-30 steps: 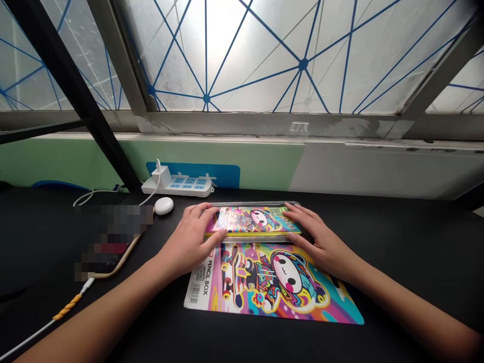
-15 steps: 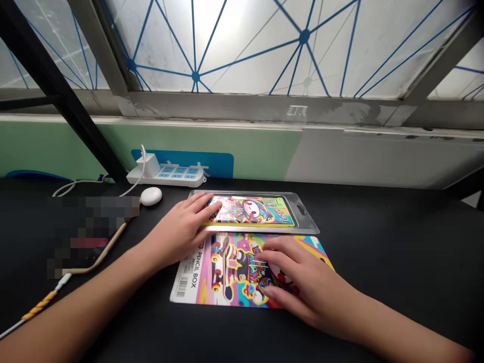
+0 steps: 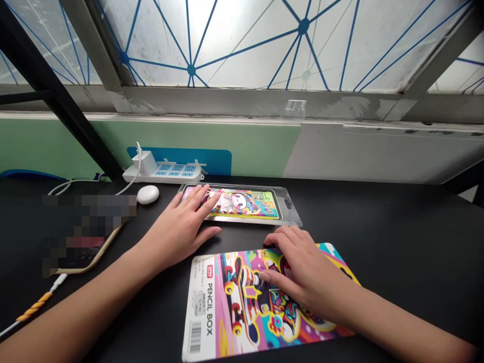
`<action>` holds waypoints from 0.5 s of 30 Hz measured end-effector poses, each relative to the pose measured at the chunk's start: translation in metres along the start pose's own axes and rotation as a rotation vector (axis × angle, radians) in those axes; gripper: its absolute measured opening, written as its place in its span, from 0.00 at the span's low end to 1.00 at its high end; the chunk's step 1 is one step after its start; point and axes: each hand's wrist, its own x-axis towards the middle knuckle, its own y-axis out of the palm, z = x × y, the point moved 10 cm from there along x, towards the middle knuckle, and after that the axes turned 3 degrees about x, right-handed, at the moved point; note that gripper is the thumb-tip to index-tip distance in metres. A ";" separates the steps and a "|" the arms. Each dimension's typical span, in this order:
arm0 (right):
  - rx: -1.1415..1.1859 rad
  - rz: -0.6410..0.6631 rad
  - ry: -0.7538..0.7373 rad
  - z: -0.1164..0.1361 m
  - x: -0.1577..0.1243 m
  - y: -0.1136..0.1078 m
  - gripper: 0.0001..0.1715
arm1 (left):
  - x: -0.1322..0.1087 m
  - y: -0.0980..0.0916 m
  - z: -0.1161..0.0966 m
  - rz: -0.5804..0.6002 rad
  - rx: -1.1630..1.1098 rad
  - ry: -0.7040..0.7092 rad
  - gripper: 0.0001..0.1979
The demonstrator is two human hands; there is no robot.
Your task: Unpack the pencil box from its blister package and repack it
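Lying across the left end of the clear plastic tray (image 3: 292, 216), the left hand (image 3: 181, 222) is flat and wide, with its thumb held apart from its fingers. The right hand (image 3: 302, 272) is on the bright PENCIL BOX card (image 3: 242, 307), bent a little, with a gap between its thumb and fingers; I cannot tell if its fingertips tuck under the far edge. The card is on the black table (image 3: 397, 252), closer to the person than the tray, and a strip of bare table runs between the two. The card's long way goes left to right, with its right end turned a bit away from the person. The tray's long way goes left to right too. The right hand is nearer to the card, and the left hand is nearer to the tray. Counting up, there are two hands, one card, one tray and one colorful box (image 3: 245, 202) in the tray. Farther left are one white power strip (image 3: 181, 174) with one white plug (image 3: 144, 163), one white rounded case (image 3: 148, 194), one blurred-out thing (image 3: 91, 229) with a tan edge, and one orange cord wrap (image 3: 35, 306).
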 end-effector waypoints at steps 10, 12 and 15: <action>0.068 -0.134 0.092 -0.021 -0.009 -0.034 0.21 | 0.002 0.016 0.003 0.122 -0.010 0.033 0.28; 0.069 -0.164 0.182 -0.046 -0.009 -0.051 0.23 | -0.004 0.014 0.006 0.168 -0.056 0.071 0.28; 0.122 -0.069 0.321 -0.101 -0.008 -0.063 0.27 | -0.013 0.004 0.007 0.207 -0.166 0.089 0.25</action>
